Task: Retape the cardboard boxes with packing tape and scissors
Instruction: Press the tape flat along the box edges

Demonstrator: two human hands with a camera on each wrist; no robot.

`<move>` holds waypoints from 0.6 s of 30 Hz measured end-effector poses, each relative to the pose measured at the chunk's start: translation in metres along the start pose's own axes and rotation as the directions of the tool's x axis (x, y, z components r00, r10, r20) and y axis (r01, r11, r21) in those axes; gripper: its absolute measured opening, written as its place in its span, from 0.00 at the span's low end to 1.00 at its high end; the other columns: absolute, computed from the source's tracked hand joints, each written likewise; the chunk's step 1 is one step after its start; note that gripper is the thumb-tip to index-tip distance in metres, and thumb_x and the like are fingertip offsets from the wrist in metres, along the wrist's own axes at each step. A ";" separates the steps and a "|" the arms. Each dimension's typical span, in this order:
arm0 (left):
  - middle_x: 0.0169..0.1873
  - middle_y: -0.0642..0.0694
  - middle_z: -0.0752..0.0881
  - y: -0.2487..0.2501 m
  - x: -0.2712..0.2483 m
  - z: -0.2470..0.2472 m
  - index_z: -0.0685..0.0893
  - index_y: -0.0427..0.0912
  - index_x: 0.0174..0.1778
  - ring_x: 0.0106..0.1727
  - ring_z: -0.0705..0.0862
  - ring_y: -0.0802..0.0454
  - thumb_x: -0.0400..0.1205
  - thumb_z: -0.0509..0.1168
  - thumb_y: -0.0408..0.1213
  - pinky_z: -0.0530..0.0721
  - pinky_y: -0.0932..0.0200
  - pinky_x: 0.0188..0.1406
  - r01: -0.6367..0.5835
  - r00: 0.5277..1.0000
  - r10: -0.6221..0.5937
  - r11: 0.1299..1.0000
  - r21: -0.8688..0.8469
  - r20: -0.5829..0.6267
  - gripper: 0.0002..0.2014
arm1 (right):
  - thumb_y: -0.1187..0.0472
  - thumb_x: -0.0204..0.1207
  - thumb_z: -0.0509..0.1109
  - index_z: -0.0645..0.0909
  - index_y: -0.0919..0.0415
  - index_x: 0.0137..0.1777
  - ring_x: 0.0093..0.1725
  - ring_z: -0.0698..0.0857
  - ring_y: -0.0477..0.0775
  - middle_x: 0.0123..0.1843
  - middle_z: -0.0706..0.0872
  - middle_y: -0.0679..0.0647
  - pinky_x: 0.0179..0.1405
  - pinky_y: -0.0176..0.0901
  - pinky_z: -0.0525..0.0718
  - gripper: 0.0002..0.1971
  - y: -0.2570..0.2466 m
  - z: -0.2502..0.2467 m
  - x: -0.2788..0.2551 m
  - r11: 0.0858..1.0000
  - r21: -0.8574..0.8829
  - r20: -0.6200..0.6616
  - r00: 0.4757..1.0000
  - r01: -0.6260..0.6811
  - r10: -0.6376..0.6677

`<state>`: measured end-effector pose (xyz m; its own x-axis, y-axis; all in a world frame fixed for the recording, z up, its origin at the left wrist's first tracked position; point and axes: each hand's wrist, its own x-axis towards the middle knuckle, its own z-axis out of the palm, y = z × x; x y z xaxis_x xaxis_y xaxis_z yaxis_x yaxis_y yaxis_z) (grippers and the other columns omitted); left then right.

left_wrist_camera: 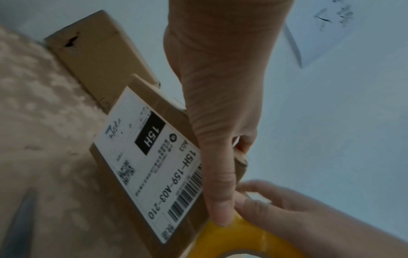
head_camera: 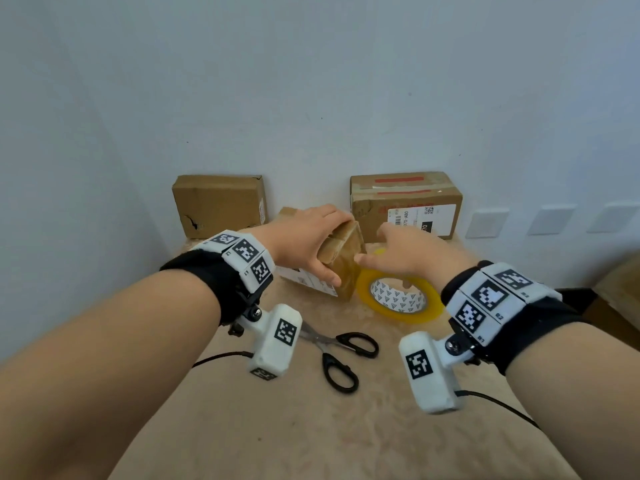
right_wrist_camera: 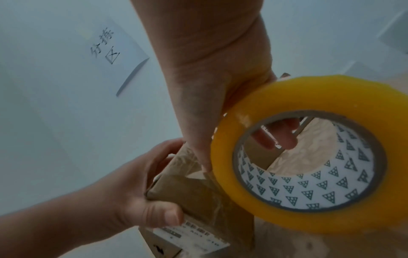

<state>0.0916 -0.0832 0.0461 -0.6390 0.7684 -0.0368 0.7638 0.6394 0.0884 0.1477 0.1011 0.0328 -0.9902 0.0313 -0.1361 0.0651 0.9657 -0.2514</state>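
Left hand steadies the small box while the right reaches in beside the tape roll

The left hand (head_camera: 304, 237) grips the small labelled cardboard box (head_camera: 343, 261), its fingers curled over the top and the thumb (right_wrist_camera: 167, 216) pressed on the near face by the shipping label (left_wrist_camera: 152, 165). The right hand (head_camera: 401, 251) sits just right of those fingers, its own fingers loosely spread, touching the box edge; they hold nothing that I can see. The packing tape roll (head_camera: 398, 299) lies on the surface below the right fingers, and the scissors (head_camera: 341, 355) lie nearer the person. To do this well, I judge the box should be kept firmly pinned with its seam turned up before any tape is drawn.
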 end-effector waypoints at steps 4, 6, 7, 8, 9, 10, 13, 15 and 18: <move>0.73 0.47 0.68 0.004 0.013 -0.010 0.58 0.42 0.80 0.71 0.68 0.51 0.66 0.76 0.59 0.64 0.63 0.68 -0.126 0.991 0.128 0.987 0.097 -0.023 0.52 | 0.45 0.78 0.70 0.64 0.56 0.80 0.66 0.81 0.54 0.70 0.80 0.55 0.66 0.48 0.78 0.34 0.007 -0.003 0.003 0.954 0.286 0.011 0.996 0.087 -0.094; 0.74 0.46 0.67 0.002 0.018 -0.012 0.58 0.41 0.81 0.72 0.67 0.51 0.66 0.77 0.58 0.63 0.64 0.69 -0.157 0.987 0.159 0.984 0.088 -0.016 0.52 | 0.48 0.77 0.72 0.77 0.59 0.70 0.62 0.84 0.55 0.62 0.85 0.56 0.66 0.53 0.80 0.24 0.009 -0.004 0.004 0.922 0.384 0.044 0.996 0.053 -0.076; 0.74 0.47 0.67 -0.001 0.020 -0.011 0.58 0.42 0.81 0.72 0.68 0.52 0.66 0.78 0.57 0.63 0.66 0.68 -0.164 0.986 0.165 0.984 0.067 -0.006 0.53 | 0.48 0.77 0.72 0.82 0.61 0.63 0.58 0.85 0.56 0.57 0.87 0.57 0.63 0.56 0.82 0.21 0.009 -0.003 0.005 0.910 0.414 0.054 0.997 0.035 -0.063; 0.75 0.48 0.66 -0.004 0.019 -0.010 0.57 0.44 0.82 0.72 0.68 0.52 0.66 0.78 0.56 0.63 0.66 0.68 -0.159 0.987 0.159 0.986 0.043 0.014 0.53 | 0.48 0.76 0.74 0.85 0.63 0.57 0.54 0.87 0.58 0.53 0.89 0.59 0.61 0.58 0.83 0.19 0.007 -0.002 0.004 0.900 0.436 0.069 0.997 0.006 -0.039; 0.77 0.49 0.65 -0.008 0.019 -0.007 0.55 0.47 0.82 0.74 0.67 0.52 0.66 0.78 0.55 0.64 0.64 0.70 -0.140 0.989 0.139 0.990 0.020 0.042 0.53 | 0.48 0.74 0.75 0.86 0.64 0.54 0.51 0.87 0.59 0.50 0.89 0.60 0.58 0.58 0.85 0.19 0.004 0.000 0.005 0.895 0.445 0.082 0.997 -0.027 -0.011; 0.79 0.49 0.62 -0.012 0.017 -0.003 0.53 0.50 0.83 0.75 0.65 0.51 0.67 0.77 0.55 0.65 0.59 0.73 -0.107 0.991 0.106 0.994 0.010 0.076 0.53 | 0.48 0.74 0.75 0.86 0.64 0.52 0.48 0.87 0.59 0.48 0.89 0.60 0.55 0.57 0.86 0.18 0.001 0.004 0.007 0.899 0.434 0.095 0.995 -0.059 0.020; 0.80 0.46 0.59 -0.015 0.011 0.017 0.49 0.58 0.83 0.77 0.62 0.45 0.73 0.66 0.63 0.65 0.46 0.76 0.048 0.990 -0.052 0.998 0.033 0.128 0.46 | 0.49 0.71 0.75 0.85 0.62 0.44 0.45 0.86 0.57 0.44 0.88 0.57 0.49 0.51 0.86 0.15 -0.007 0.015 0.014 0.925 0.358 0.087 0.991 -0.128 0.103; 0.81 0.42 0.57 -0.011 0.010 0.032 0.48 0.60 0.83 0.80 0.58 0.37 0.73 0.48 0.73 0.59 0.38 0.78 0.167 0.979 -0.167 0.986 0.007 0.114 0.43 | 0.49 0.72 0.74 0.79 0.64 0.41 0.45 0.83 0.57 0.42 0.84 0.56 0.45 0.48 0.81 0.16 -0.015 0.015 0.015 0.952 0.274 0.120 0.987 -0.138 0.108; 0.83 0.40 0.56 0.000 0.011 0.049 0.52 0.59 0.83 0.82 0.52 0.32 0.79 0.40 0.70 0.51 0.36 0.80 0.295 0.955 -0.294 0.954 -0.049 0.030 0.36 | 0.47 0.76 0.70 0.73 0.59 0.50 0.49 0.79 0.59 0.47 0.80 0.57 0.46 0.47 0.77 0.16 -0.027 0.012 0.011 0.971 0.182 0.162 0.979 -0.152 0.123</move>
<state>0.0886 -0.0735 -0.0026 -0.8322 0.5469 -0.0912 0.5356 0.8355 0.1224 0.1363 0.0720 0.0261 -0.9416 0.1073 -0.3192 0.2360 0.8864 -0.3983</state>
